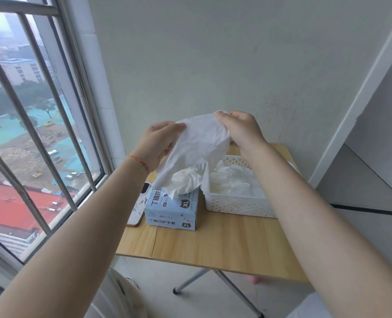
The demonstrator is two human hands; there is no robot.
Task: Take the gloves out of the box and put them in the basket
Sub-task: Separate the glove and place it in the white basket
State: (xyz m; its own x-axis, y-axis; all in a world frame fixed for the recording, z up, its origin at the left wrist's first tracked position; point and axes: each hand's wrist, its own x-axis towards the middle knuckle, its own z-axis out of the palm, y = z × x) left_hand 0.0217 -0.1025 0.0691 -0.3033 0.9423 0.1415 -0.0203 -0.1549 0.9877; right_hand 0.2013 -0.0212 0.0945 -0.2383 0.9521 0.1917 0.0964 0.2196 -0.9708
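Observation:
A white glove hangs in the air above the table, stretched between both hands. My left hand pinches its left edge and my right hand pinches its top right corner. The glove's fingers dangle down over the light blue glove box, which stands on the wooden table with more white gloves bulging out of its top. Right of the box sits the white perforated basket, and several white gloves lie inside it.
A phone in a pale patterned case lies left of the box at the table's edge. The folding wooden table stands against a white wall, with a barred window on the left. Bare tabletop lies in front of the box and basket.

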